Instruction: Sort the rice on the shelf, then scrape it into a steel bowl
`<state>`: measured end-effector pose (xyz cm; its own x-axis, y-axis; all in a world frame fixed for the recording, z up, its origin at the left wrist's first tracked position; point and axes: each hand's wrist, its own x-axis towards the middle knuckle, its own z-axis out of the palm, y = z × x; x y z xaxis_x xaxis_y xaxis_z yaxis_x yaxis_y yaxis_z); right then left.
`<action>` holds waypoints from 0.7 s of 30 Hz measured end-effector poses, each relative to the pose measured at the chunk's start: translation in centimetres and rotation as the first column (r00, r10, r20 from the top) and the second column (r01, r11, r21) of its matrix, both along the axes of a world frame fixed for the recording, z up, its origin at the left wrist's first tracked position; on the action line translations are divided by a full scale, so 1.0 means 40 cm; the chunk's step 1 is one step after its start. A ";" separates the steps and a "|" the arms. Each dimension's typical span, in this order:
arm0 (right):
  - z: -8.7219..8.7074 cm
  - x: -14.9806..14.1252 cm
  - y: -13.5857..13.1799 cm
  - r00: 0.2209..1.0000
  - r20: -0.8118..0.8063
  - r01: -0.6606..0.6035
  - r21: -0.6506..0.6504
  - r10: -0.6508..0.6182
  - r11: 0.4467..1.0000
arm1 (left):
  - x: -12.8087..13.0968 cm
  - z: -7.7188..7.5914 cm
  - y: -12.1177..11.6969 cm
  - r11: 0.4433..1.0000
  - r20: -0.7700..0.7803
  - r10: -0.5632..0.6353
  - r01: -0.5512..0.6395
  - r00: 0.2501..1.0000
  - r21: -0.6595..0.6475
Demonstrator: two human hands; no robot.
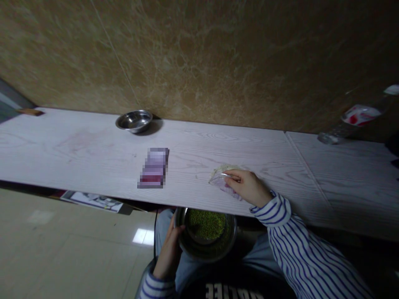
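My left hand [170, 253] grips the rim of a steel mixing bowl [215, 252] that rests on my lap. The bowl holds small green beans [205, 224], probably mung beans. My right hand [247, 187] is on the tabletop, with its fingers closed on a translucent plastic bag [220, 180]. The bag lies crumpled on a pale paper or cloth piece. What the bag holds cannot be told.
A small steel bowl [134, 121] stands at the table's back edge against a brown marbled wall [199, 58]. A blurred flat pink-purple packet [153, 167] lies on the pale wood-grain table [77, 158]. A plastic bottle [352, 122] lies at the far right.
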<state>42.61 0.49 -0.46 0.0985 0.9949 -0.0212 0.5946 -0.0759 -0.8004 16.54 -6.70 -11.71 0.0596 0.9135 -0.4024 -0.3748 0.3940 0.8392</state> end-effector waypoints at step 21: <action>-0.007 -0.011 -0.030 0.998 0.034 0.045 0.016 -0.046 0.999 | 0.002 0.028 0.000 0.999 0.056 0.005 -0.003 0.998 -0.041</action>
<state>42.17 -0.72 -0.73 0.1441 0.9896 -0.0018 0.6179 -0.0913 -0.7810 16.61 -6.72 -10.60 0.0795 0.8968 -0.4353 -0.4226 0.4258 0.8001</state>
